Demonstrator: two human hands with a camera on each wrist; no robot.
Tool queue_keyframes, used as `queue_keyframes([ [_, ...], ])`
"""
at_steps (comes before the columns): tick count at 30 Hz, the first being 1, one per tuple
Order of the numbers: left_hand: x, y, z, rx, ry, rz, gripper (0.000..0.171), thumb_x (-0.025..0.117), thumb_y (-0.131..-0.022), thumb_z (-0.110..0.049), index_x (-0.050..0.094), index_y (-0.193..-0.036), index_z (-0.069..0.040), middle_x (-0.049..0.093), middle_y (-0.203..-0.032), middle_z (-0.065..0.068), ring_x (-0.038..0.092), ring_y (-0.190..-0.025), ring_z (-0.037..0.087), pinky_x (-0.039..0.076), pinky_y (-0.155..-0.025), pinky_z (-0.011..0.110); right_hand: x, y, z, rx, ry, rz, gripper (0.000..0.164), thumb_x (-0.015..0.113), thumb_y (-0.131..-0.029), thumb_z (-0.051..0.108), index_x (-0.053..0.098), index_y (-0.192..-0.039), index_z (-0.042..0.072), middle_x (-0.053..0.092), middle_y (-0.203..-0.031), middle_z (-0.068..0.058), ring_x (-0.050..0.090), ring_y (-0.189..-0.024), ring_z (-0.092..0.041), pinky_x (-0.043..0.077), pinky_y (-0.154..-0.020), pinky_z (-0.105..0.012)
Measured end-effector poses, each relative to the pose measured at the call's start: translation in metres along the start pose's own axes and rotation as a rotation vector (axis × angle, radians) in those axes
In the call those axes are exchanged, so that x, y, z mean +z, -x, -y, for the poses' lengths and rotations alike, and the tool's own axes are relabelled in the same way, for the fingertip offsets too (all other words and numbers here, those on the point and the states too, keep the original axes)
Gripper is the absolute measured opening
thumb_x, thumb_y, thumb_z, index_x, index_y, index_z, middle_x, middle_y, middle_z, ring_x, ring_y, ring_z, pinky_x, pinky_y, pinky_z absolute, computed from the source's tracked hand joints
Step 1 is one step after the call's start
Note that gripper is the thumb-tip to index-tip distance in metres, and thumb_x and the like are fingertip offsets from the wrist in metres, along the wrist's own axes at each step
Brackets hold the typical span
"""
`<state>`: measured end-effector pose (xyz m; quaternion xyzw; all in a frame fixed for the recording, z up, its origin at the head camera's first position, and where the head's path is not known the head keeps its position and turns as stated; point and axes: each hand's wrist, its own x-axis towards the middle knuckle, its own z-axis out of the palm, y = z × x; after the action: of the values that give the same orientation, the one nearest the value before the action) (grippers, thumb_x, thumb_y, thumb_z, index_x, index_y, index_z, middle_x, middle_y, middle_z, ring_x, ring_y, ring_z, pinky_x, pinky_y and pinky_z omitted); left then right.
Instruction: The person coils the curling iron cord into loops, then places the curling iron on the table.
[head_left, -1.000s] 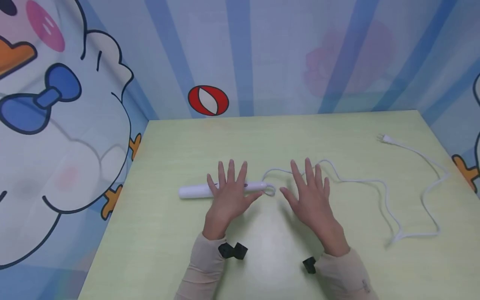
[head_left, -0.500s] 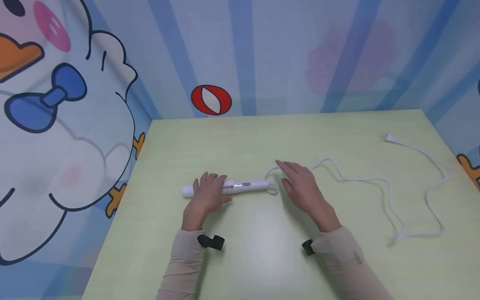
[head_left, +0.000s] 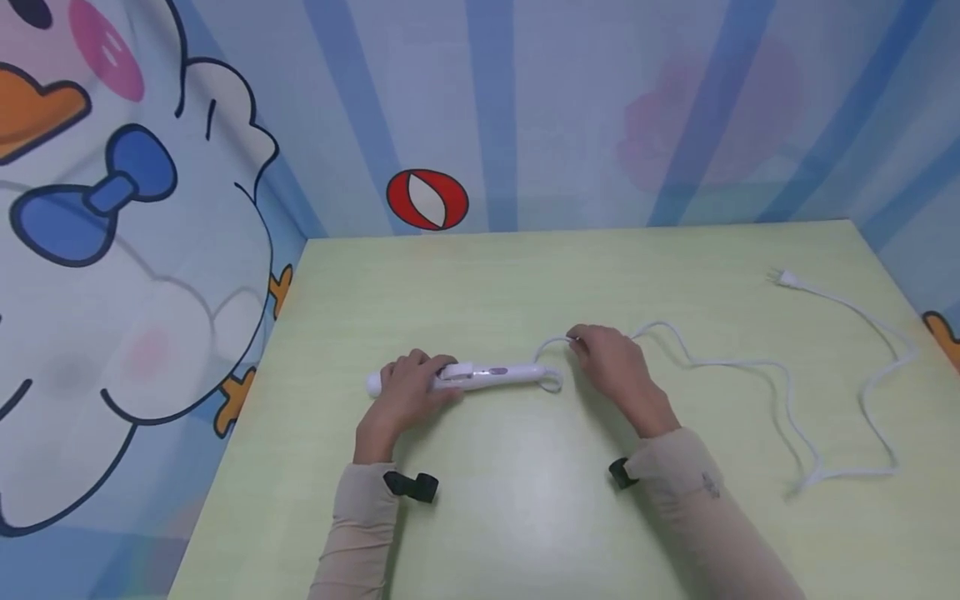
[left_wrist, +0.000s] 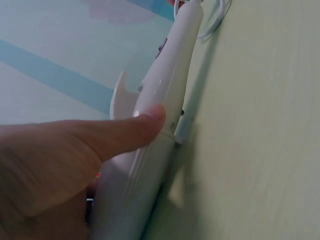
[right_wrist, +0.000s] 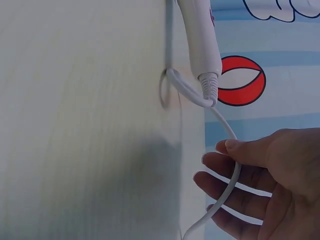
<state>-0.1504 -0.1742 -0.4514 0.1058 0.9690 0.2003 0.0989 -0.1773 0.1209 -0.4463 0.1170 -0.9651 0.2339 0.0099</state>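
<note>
A white curling iron (head_left: 502, 375) with a clip lever lies lengthwise on the table, its cord end toward the right. My left hand (head_left: 408, 393) grips its thicker left part; in the left wrist view the thumb (left_wrist: 150, 122) presses along its side near the lever (left_wrist: 122, 100). Close to the handle's end, my right hand (head_left: 617, 367) pinches the white power cord (right_wrist: 235, 172) between thumb and index finger, the other fingers curving loosely behind it. The cord makes a small loop where it leaves the handle (right_wrist: 202, 45).
From my right hand the cord winds across the right side of the pale green table (head_left: 495, 517) and ends in a two-pin plug (head_left: 786, 278) at the back right. Printed walls with blue stripes and a red ball picture (head_left: 427, 200) stand behind and at the left.
Both hands were spread with fingers straight. The left hand has moved left and closed round the curling iron; the right hand has come down to the cord and pinched it.
</note>
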Motion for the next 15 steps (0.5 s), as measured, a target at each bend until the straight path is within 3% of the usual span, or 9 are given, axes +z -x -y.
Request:
queue_keyframes([
  [8, 0.009, -0.002, 0.010, 0.038, -0.002, -0.037, 0.045, 0.059, -0.084, -0.050, 0.053, -0.124, -0.029, 0.049, -0.101, 0.002, 0.043, -0.097, 0.022, 0.020, -0.094, 0.047, -0.004, -0.010, 0.008, -0.028, -0.010, 0.006, 0.021, 0.054, -0.093, 0.020, 0.066, -0.108, 0.011, 0.067, -0.105, -0.008, 0.063, -0.094, -0.028, 0.048, -0.073, -0.046],
  [15, 0.014, 0.000, 0.006, 0.012, -0.015, -0.070, 0.046, 0.057, -0.085, -0.053, 0.053, -0.125, -0.030, 0.049, -0.101, 0.002, 0.043, -0.095, 0.022, 0.020, -0.094, 0.047, -0.012, -0.014, 0.022, -0.108, 0.027, -0.045, 0.020, 0.056, -0.093, 0.019, 0.067, -0.106, 0.011, 0.067, -0.101, -0.006, 0.064, -0.092, -0.025, 0.049, -0.073, -0.042],
])
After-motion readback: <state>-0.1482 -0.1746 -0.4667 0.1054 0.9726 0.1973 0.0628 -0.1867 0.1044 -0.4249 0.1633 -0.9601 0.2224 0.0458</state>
